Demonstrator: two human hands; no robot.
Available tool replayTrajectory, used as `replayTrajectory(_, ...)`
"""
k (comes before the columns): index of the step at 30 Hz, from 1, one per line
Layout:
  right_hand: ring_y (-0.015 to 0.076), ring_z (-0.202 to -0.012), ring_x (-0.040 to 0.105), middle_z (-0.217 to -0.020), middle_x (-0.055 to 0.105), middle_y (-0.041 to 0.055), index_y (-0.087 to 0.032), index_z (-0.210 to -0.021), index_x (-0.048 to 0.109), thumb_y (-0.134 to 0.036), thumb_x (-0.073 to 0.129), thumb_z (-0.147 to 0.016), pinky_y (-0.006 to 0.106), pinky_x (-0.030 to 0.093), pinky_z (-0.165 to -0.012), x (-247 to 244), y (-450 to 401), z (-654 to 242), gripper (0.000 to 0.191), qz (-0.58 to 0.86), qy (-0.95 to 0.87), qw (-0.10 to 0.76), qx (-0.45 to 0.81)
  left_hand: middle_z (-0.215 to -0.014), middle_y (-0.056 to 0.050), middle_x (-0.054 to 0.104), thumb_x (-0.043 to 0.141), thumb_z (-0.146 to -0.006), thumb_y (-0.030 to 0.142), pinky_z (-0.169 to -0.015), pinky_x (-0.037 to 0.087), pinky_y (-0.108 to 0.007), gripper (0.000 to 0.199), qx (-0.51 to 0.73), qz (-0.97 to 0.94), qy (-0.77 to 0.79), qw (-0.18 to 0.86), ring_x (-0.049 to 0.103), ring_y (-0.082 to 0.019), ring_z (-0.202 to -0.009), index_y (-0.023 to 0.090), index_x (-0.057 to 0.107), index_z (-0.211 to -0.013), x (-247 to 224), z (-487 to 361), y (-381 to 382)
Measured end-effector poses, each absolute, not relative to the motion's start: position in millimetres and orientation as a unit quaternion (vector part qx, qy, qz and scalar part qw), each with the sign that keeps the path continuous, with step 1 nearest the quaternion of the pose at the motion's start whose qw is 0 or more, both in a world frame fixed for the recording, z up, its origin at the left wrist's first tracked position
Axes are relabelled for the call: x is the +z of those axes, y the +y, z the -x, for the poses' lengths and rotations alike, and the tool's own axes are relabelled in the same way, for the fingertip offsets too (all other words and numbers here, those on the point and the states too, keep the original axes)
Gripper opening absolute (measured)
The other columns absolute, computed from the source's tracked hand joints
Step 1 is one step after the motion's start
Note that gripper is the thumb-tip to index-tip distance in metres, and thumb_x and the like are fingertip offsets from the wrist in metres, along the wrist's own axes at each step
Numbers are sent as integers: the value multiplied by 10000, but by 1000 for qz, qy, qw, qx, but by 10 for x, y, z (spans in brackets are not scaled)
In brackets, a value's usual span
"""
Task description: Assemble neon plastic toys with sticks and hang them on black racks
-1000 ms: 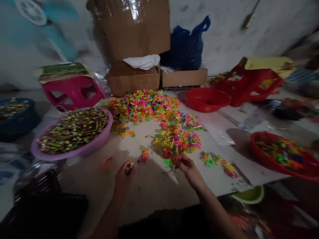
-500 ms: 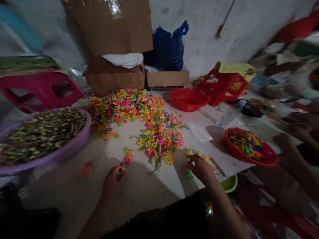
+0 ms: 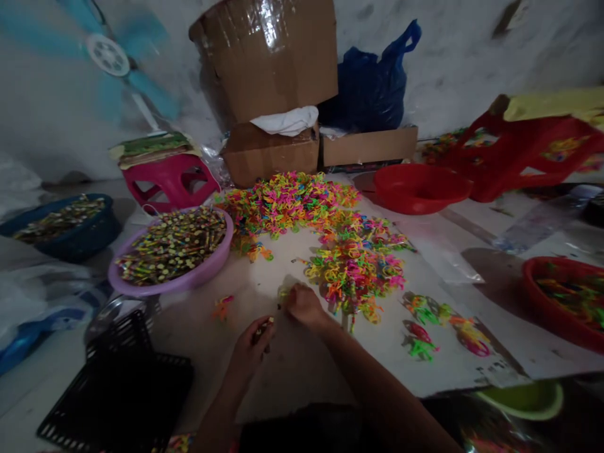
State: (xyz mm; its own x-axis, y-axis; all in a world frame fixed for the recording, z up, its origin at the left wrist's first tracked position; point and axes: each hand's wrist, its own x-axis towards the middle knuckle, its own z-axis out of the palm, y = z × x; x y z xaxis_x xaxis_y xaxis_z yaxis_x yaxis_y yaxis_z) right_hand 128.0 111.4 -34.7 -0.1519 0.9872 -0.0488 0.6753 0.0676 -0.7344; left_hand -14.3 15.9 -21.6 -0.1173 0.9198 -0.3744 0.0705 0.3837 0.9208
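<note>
My left hand (image 3: 252, 345) is curled closed around a few short, thin sticks (image 3: 267, 327) with pale ends, a little above the table. Just right of it and farther off, my right hand (image 3: 304, 305) reaches down to the tabletop, its fingers pinched at a small colourful plastic piece (image 3: 284, 293) that they mostly hide. Beyond both hands spreads a heap of bright plastic pieces (image 3: 356, 267) in pink, yellow, green and orange. One loose orange-and-pink piece (image 3: 221, 308) lies left of my hands. Several small clusters (image 3: 422, 343) lie to the right.
A purple basin (image 3: 229, 251) full of short sticks stands left, near a black crate (image 3: 123, 390). Red basins (image 3: 419, 189) stand at the back and right edge. Cardboard boxes (image 3: 271, 154), a blue bag (image 3: 368, 94), a pink stool (image 3: 172, 179) and a fan (image 3: 108, 55) are behind.
My right hand has moved left, from the clusters at the right to the small piece by my left hand. My left hand still holds the sticks. The view has turned left.
</note>
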Motion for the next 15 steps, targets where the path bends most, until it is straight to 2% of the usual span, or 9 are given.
replayTrajectory(3, 126, -596, 558, -647, 567, -10, -172, -825, 508, -179, 507, -735, 235, 438, -578, -369, 902, -1361, 90, 541, -689, 268, 401, -702, -5, 576, 615, -644, 516, -423, 279, -181, 543, 399, -409, 625, 532, 439, -77, -507, 154, 584, -1048, -239, 174, 146)
replayTrajectory(6, 95, -444, 487, -526, 487, -67, -195, -913, 465, -311, 444, -814, 204, 398, -455, -333, 650, -1443, 154, 459, -612, 368, 528, -720, -15, 596, 597, -670, 497, -439, 297, -188, 507, 386, -438, 602, 546, 451, -81, -512, 155, 597, -1045, -205, 78, 152)
replayTrajectory(9, 85, -403, 440, -499, 454, -78, -199, -923, 480, -381, 481, -803, 198, 369, -411, -266, 502, -1490, 218, 411, -548, 438, 582, -651, 4, 573, 580, -692, 486, -441, 295, -192, 460, 362, -468, 578, 562, 435, -77, -484, 154, 617, -1008, -142, -37, 155)
replayTrajectory(15, 78, -423, 459, -554, 484, -59, -198, -921, 486, -389, 503, -806, 195, 376, -411, -100, 466, -1522, 223, 386, -555, 433, 596, -473, 59, 458, 573, -704, 495, -425, 254, -190, 411, 354, -470, 559, 584, 351, -63, -416, 153, 635, -923, -43, -97, 118)
